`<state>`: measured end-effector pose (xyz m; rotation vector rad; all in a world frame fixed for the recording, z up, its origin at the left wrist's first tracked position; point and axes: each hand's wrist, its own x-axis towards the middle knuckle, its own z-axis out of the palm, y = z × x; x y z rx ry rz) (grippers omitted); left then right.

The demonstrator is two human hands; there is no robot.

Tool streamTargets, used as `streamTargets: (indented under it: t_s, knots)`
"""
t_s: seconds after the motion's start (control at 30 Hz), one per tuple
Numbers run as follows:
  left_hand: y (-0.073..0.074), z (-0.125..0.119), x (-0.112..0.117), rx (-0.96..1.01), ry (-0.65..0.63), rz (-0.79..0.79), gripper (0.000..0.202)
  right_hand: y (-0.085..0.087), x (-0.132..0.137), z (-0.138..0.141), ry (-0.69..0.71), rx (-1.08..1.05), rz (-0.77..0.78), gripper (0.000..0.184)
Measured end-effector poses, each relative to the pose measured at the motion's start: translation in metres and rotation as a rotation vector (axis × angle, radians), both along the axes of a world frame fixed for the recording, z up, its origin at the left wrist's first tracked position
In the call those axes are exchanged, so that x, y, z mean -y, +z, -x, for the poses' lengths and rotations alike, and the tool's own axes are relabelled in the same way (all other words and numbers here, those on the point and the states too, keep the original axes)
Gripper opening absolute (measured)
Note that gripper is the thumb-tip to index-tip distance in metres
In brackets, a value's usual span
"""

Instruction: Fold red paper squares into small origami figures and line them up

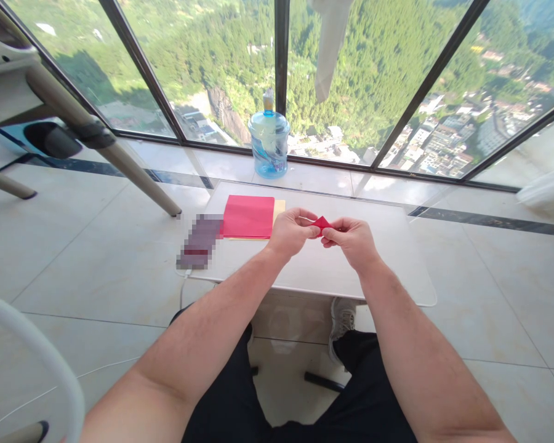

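Observation:
A small folded piece of red paper (322, 224) is held up above the white table, its pointed top showing between my hands. My left hand (293, 231) pinches its left side between thumb and fingers. On the opposite side, my right hand (351, 239) grips it the same way, with the thumb in front. The lower part of the fold is partly covered by my thumbs. Left of my hands lies a stack of red paper sheets (248, 215), with a yellow sheet (279, 212) sticking out beneath it.
The white folding table (373, 271) stands before my knees. A pixelated dark object (199, 241) with a white cable (183, 292) lies at its left edge. Behind the table, a blue water jug (268, 144) stands by the window. Tan metal legs (133, 175) rise at left.

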<state>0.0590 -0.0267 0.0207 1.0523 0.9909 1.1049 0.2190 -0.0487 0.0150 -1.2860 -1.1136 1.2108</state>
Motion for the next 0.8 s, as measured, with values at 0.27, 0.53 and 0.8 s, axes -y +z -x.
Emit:
streamTargets:
  t_s: [0.27, 0.53, 0.8]
  knots:
    - [-0.006, -0.006, -0.001, -0.115, 0.042, -0.025, 0.024, -0.004, 0.0, 0.003, -0.023, 0.027, -0.004, 0.025]
    - [-0.007, -0.005, -0.003, -0.081, -0.009, -0.01, 0.034, -0.007, -0.001, 0.003, -0.054, 0.022, -0.017, 0.022]
    - [-0.012, -0.001, -0.004, -0.227, 0.026, -0.191, 0.027, -0.006, -0.002, 0.007, -0.134, 0.006, -0.075, 0.033]
